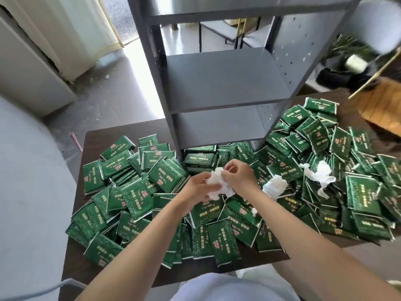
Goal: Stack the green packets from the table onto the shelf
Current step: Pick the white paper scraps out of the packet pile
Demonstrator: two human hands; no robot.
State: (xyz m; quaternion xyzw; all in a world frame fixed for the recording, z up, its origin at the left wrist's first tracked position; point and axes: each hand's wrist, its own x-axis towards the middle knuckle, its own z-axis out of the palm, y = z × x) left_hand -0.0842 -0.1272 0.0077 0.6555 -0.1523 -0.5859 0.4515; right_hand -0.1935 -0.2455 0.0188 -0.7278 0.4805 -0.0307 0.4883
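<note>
- we see both hands meeting above the middle of the desk [91, 137], a dark brown top almost wholly covered.
- the left hand [198, 189] has its fingers curled round a crumpled white tissue [217, 185], holding it from below and from the left.
- the right hand [237, 174] pinches the upper edge of the same tissue between thumb and fingertips; part of the tissue is hidden behind both hands, so its full shape is hard to make out.
- the green packets [136, 197] lie in a loose overlapping heap from the left edge of the desk to the right edge, many half buried under others; the print on them is too small to read.
- the packets at the far right corner run out toward the frame edge, and some near the front edge are hidden by the forearms.
- the shelf [223, 83], grey metal, stands at the back edge of the desk; its two visible boards carry no packets, and its top is cut off by the frame.
- a few packets lie pushed under the lowest board, only their front ends visible.
- two more crumpled tissues rest on the heap right of the hands: one [274, 186] just beside the right wrist, another [318, 175] farther toward the right edge.
- a small white scrap [253, 211] sits on a packet beside the right forearm; we cannot tell what it is.
</note>
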